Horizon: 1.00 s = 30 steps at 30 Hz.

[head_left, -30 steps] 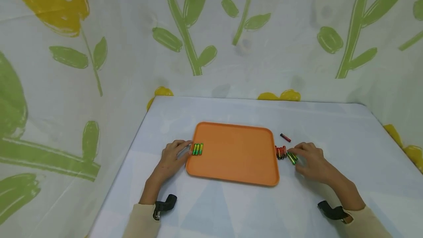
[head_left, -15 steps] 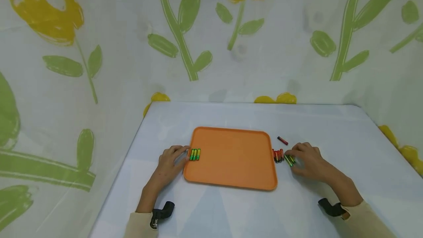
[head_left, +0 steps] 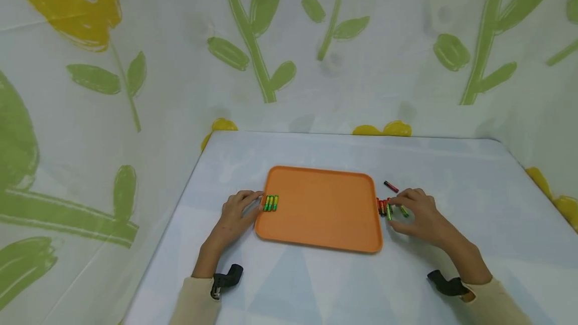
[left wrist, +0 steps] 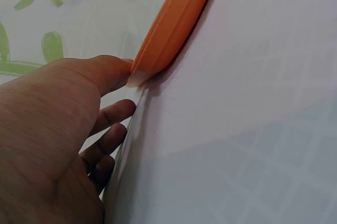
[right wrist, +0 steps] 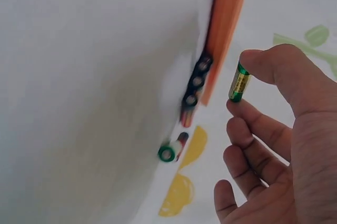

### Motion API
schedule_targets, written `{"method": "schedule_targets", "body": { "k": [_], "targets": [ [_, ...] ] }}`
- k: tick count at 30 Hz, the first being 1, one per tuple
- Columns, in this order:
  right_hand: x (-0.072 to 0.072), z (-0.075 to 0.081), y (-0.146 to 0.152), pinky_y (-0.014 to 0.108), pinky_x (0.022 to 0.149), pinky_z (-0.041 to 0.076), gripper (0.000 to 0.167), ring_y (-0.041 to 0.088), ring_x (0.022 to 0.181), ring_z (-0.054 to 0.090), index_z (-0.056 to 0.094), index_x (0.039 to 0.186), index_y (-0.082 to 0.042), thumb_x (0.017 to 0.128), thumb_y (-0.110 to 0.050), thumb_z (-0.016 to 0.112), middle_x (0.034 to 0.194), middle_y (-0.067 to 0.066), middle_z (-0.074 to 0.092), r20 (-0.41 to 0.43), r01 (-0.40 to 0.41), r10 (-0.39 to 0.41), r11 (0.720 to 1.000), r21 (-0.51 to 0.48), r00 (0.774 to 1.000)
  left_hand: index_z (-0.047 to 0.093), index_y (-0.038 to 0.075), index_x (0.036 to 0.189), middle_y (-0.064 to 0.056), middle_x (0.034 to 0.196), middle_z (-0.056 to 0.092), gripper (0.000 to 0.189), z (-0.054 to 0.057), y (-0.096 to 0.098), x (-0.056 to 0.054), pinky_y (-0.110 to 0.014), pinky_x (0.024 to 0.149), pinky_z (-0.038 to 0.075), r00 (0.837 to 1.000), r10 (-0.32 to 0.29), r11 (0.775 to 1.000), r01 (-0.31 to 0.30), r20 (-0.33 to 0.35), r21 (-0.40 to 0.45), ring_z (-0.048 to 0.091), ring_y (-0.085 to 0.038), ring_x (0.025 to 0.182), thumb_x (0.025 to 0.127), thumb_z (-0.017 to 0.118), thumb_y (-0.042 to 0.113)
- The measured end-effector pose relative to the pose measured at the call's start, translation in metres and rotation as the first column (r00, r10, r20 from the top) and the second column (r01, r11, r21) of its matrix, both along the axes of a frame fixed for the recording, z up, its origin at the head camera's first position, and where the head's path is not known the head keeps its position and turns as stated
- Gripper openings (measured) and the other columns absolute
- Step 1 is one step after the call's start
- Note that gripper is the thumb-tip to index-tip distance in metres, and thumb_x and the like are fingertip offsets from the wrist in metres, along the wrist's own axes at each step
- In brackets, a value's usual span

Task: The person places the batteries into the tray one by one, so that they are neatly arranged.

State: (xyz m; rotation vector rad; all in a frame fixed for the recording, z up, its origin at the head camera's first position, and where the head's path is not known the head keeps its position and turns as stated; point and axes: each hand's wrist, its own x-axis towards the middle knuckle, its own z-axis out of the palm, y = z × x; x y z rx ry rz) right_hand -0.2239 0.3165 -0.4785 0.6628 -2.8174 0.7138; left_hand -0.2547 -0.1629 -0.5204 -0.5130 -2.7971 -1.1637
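My right hand [head_left: 417,217] pinches a green battery [right wrist: 240,83] between thumb and fingertip, just off the right rim of an orange tray [head_left: 320,209]. A row of red-and-black batteries [head_left: 381,206] lies against that rim, partly behind the held one. On the table under the right hand is another green battery [head_left: 404,210]; a lone red battery [head_left: 391,186] lies farther back. My left hand [head_left: 236,213] rests its thumb and forefinger at the tray's left rim. Right inside that rim, green-and-yellow batteries [head_left: 271,203] stand side by side in a short row.
The tray lies on a pale table [head_left: 293,285] with a faint triangle pattern. Behind and to the left hangs a white cloth [head_left: 171,64] printed with yellow flowers and green leaves. Black wrist mounts [head_left: 228,276] sit at both sleeves.
The right hand has picked up one of the two green batteries beside the red row and moved it slightly left, toward the tray; the other stays on the table. The left hand holds its place.
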Motion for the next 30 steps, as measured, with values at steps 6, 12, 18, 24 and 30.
{"method": "schedule_targets", "body": {
  "k": [6, 12, 18, 24, 30],
  "targets": [
    [0.004, -0.001, -0.018, 0.047, 0.082, 0.027, 0.04, 0.022, 0.105, 0.043, 0.072, 0.11, -0.01, 0.075, -0.016, 0.089, 0.105, 0.002, 0.058, -0.02, -0.015, 0.013, 0.997, -0.075, 1.0, 0.059, 0.018, 0.142, -0.01, 0.133, 0.054, 0.043, -0.001, 0.003, -0.003, -0.056, 0.101, 0.028, 0.999, -0.011, 1.0, 0.011, 0.034, -0.008, 0.043, -0.035, 0.124, 0.101, 0.062, 0.032],
    [0.001, -0.008, -0.045, 0.048, 0.082, 0.026, 0.036, 0.02, 0.104, 0.045, 0.073, 0.107, -0.013, 0.074, -0.014, 0.088, 0.104, 0.001, 0.058, -0.085, -0.063, 0.052, 0.99, -0.129, 0.995, 0.059, 0.019, 0.142, -0.008, 0.132, 0.055, 0.043, 0.0, 0.003, -0.004, -0.055, 0.102, 0.028, 0.999, 0.007, 1.0, -0.006, 0.042, -0.014, 0.043, -0.032, 0.124, 0.101, 0.063, 0.031],
    [-0.005, -0.017, -0.072, 0.046, 0.082, 0.028, 0.035, 0.015, 0.098, 0.046, 0.071, 0.106, -0.017, 0.075, -0.017, 0.088, 0.102, 0.0, 0.058, -0.086, -0.09, 0.077, 0.984, -0.156, 0.993, 0.059, 0.018, 0.142, -0.008, 0.132, 0.054, 0.043, 0.002, 0.001, -0.002, -0.055, 0.102, 0.028, 0.999, 0.003, 1.0, -0.003, 0.04, -0.01, 0.043, -0.032, 0.124, 0.101, 0.063, 0.031],
    [-0.011, -0.021, -0.097, 0.043, 0.08, 0.032, 0.034, 0.014, 0.098, 0.046, 0.072, 0.105, -0.017, 0.075, -0.02, 0.088, 0.102, -0.001, 0.058, -0.111, -0.122, 0.103, 0.976, -0.179, 0.988, 0.058, 0.017, 0.142, -0.009, 0.132, 0.054, 0.043, 0.005, 0.001, 0.0, -0.056, 0.103, 0.027, 0.999, 0.003, 1.0, -0.002, 0.044, -0.014, 0.043, -0.033, 0.124, 0.101, 0.062, 0.03],
    [-0.018, -0.022, -0.118, 0.045, 0.081, 0.032, 0.033, 0.018, 0.097, 0.047, 0.072, 0.103, -0.013, 0.075, -0.02, 0.088, 0.099, 0.003, 0.059, -0.153, -0.166, 0.14, 0.97, -0.178, 0.978, 0.059, 0.015, 0.141, -0.011, 0.132, 0.055, 0.042, 0.004, -0.001, -0.001, -0.059, 0.103, 0.028, 1.0, -0.004, 1.0, 0.004, 0.014, -0.009, 0.044, -0.036, 0.123, 0.101, 0.063, 0.026]
  ]
}}
